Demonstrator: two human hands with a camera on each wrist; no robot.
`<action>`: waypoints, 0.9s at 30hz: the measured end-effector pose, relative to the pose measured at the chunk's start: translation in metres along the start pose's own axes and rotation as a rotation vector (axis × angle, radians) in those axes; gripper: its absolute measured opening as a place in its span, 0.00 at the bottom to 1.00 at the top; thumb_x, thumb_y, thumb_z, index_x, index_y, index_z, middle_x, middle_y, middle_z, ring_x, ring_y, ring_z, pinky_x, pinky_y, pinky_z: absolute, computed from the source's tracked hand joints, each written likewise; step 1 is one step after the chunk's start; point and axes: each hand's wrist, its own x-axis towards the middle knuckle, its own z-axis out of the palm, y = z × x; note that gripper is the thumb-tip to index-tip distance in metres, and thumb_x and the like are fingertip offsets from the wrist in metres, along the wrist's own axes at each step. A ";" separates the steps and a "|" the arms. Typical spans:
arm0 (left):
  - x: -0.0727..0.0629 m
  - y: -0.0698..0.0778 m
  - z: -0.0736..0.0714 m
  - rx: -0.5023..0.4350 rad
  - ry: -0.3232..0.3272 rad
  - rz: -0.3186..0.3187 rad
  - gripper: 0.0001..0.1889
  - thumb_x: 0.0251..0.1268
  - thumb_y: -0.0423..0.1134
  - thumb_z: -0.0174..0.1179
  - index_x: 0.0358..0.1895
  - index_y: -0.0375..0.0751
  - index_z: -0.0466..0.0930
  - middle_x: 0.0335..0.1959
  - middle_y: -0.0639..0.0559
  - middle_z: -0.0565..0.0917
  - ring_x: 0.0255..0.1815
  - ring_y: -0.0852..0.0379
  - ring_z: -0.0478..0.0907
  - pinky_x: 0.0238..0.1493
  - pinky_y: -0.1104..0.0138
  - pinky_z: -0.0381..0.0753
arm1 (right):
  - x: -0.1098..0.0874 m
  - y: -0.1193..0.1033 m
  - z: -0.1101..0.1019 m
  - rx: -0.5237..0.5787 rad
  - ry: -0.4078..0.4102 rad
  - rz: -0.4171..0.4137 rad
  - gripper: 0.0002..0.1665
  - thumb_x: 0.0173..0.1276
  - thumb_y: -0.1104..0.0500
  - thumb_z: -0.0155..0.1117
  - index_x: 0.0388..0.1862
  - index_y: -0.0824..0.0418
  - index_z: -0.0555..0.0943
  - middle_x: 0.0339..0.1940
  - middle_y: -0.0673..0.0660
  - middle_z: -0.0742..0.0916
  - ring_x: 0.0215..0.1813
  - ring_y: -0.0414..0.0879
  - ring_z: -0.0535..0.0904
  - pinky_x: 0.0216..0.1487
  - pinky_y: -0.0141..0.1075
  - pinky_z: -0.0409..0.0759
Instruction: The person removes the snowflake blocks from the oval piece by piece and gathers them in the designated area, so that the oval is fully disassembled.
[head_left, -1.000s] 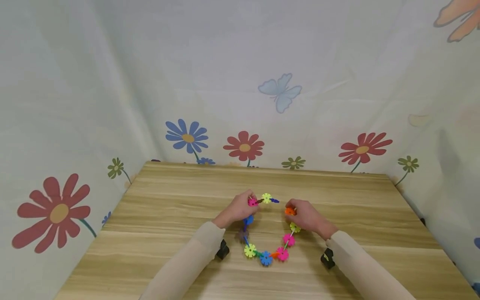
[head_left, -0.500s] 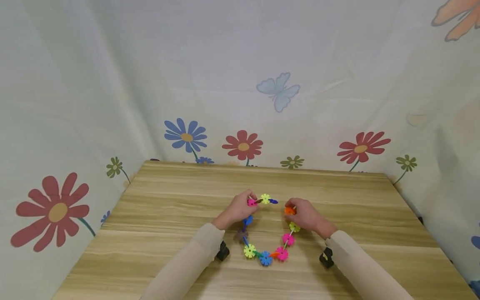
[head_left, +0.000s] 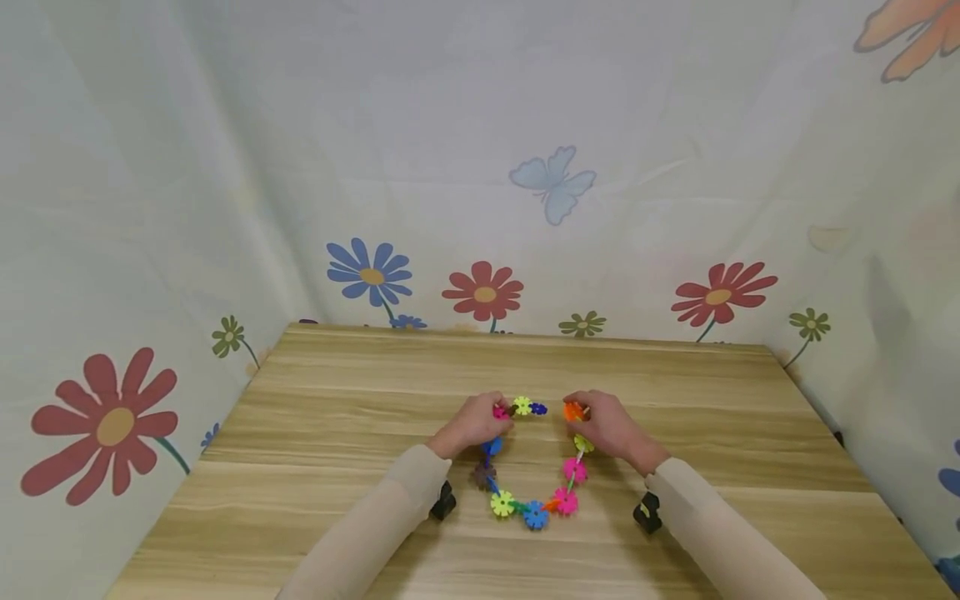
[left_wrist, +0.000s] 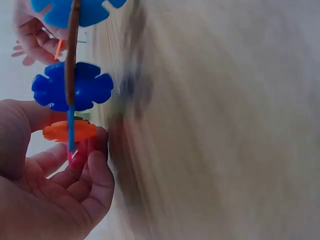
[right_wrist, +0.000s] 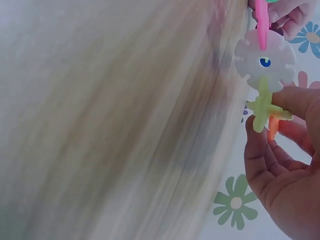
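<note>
A chain of colourful plastic snowflake discs (head_left: 536, 515), slotted edge to edge, forms a ring with a gap at its far side. My left hand (head_left: 474, 421) pinches a pink disc (head_left: 500, 412); beyond it run a brown disc, a yellow disc (head_left: 522, 406) and a dark blue end disc (head_left: 538, 408). Across the gap, my right hand (head_left: 606, 423) pinches the orange end disc (head_left: 573, 411). A blue disc (left_wrist: 75, 86) and another orange disc (left_wrist: 70, 131) show near the left fingers in the left wrist view. In the right wrist view, a white disc (right_wrist: 265, 61) and a yellow-green disc (right_wrist: 265, 107) adjoin the right fingers.
The chain is over a wood-grain table (head_left: 360, 375). A pale cloth backdrop (head_left: 420, 125) printed with flowers and a butterfly surrounds the table's back and sides. Dark wrist cameras (head_left: 444, 502) sit under both sleeves.
My right hand has risen slightly toward the far side, baring more of the orange disc. My left hand has dipped a little, so both chain ends stand about level.
</note>
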 end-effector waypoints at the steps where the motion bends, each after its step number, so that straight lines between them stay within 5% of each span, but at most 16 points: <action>1: 0.000 0.000 -0.001 0.006 -0.003 -0.001 0.13 0.58 0.35 0.63 0.45 0.35 0.77 0.27 0.52 0.77 0.25 0.59 0.71 0.26 0.70 0.71 | 0.001 -0.001 0.000 0.008 -0.001 0.014 0.23 0.60 0.62 0.69 0.54 0.67 0.77 0.41 0.57 0.83 0.39 0.48 0.78 0.42 0.42 0.78; 7: 0.003 0.000 -0.007 0.071 0.005 0.027 0.09 0.59 0.36 0.63 0.42 0.36 0.79 0.32 0.50 0.81 0.30 0.58 0.76 0.32 0.67 0.76 | 0.005 -0.007 0.000 0.052 0.010 0.084 0.24 0.57 0.61 0.71 0.51 0.68 0.77 0.38 0.56 0.83 0.38 0.46 0.78 0.42 0.41 0.78; 12: 0.004 0.011 -0.013 0.091 0.027 0.039 0.09 0.62 0.37 0.61 0.42 0.38 0.79 0.40 0.48 0.80 0.38 0.54 0.75 0.42 0.61 0.76 | 0.010 -0.010 0.002 0.018 0.015 0.029 0.21 0.57 0.59 0.71 0.49 0.64 0.78 0.35 0.52 0.83 0.36 0.44 0.76 0.40 0.39 0.77; 19: 0.015 0.023 -0.010 -0.011 0.035 0.091 0.06 0.64 0.38 0.61 0.38 0.39 0.81 0.33 0.53 0.82 0.32 0.58 0.77 0.37 0.67 0.77 | 0.019 -0.013 0.005 0.014 0.013 -0.058 0.21 0.58 0.59 0.71 0.50 0.61 0.78 0.33 0.50 0.82 0.34 0.42 0.76 0.38 0.38 0.76; 27: 0.019 0.024 -0.004 -0.209 -0.011 0.011 0.07 0.66 0.41 0.60 0.37 0.42 0.84 0.31 0.55 0.81 0.29 0.58 0.73 0.31 0.68 0.74 | 0.024 -0.017 0.011 0.074 0.006 -0.065 0.20 0.58 0.60 0.71 0.48 0.63 0.77 0.32 0.49 0.81 0.34 0.41 0.76 0.37 0.37 0.76</action>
